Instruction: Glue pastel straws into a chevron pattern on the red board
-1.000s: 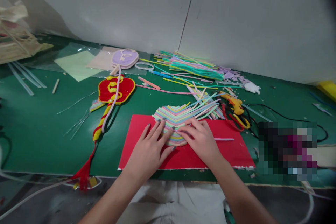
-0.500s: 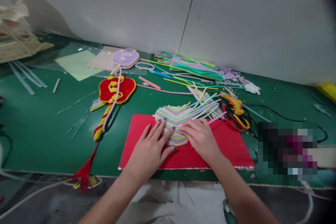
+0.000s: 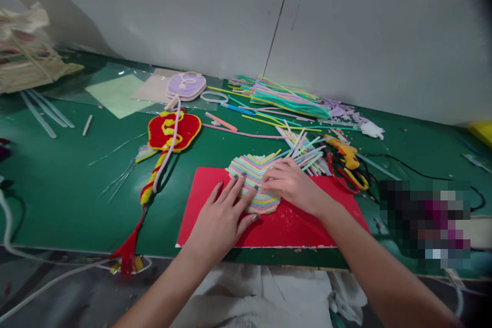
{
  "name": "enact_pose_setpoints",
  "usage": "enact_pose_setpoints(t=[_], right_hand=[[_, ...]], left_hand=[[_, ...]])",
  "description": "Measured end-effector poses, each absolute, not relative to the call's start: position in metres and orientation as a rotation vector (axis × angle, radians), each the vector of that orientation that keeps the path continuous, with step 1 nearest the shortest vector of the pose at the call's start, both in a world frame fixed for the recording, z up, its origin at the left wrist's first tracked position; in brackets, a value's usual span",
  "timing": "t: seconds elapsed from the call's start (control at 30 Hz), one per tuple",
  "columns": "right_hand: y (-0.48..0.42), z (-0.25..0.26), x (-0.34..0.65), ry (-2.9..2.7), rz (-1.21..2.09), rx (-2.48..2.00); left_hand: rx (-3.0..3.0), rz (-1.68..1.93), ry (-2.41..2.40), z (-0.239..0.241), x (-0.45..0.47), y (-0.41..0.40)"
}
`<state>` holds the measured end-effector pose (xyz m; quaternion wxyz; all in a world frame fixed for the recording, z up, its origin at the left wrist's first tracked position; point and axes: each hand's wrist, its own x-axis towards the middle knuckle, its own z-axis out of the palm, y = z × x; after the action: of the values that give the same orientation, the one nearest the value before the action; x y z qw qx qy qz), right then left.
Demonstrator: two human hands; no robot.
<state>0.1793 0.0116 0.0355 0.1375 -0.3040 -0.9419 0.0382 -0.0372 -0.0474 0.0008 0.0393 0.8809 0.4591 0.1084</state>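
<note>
A panel of pastel pipe cleaners (image 3: 255, 165), set side by side in a V pattern, lies on a red board (image 3: 307, 230). My left hand (image 3: 220, 221) rests flat with fingers spread, its fingertips on the left and lower part of the panel. At the panel's right side my right hand (image 3: 292, 184) has its fingers bent and pinched together over the pipe cleaners; its fingertips partly hide what they grip. Loose pipe-cleaner ends (image 3: 317, 163) fan out beyond that hand toward the upper right.
Left of the board lies a red and yellow fan-shaped ornament (image 3: 188, 132) with a tassel (image 3: 127, 256). Behind are a lilac fan-shaped piece (image 3: 196, 85) and a pipe-cleaner bundle (image 3: 288, 105). An orange glue gun (image 3: 346, 155) lies at the right. A wall (image 3: 365, 36) stands behind the table.
My right hand has shifted slightly upward, its forearm swinging out to the right, and its fingers are more curled. My left hand stays on the panel. The view has shifted a little.
</note>
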Motion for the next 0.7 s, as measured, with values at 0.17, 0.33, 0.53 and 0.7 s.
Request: enact_pose_setpoints(t=[0.17,0.33,0.53,0.7], right_hand=[[0.011,0.033,0.184,-2.665,0.163,-0.909],[-0.011,0.029,0.199,-2.443,0.014,-1.084],[-0.041,0.024,0.206,-2.494,-0.111,-1.217],[-0.045,0.014,0.213,-2.466,-0.093,-1.297]], left_hand=[[2.697,0.343,1.415,0.0,-0.037,-0.048],[2.724,0.345,1.397,-0.001,-0.038,-0.048],[2.729,0.356,1.405,-0.002,-0.038,-0.048],[2.732,0.339,1.388,-0.001,-0.039,-0.047]])
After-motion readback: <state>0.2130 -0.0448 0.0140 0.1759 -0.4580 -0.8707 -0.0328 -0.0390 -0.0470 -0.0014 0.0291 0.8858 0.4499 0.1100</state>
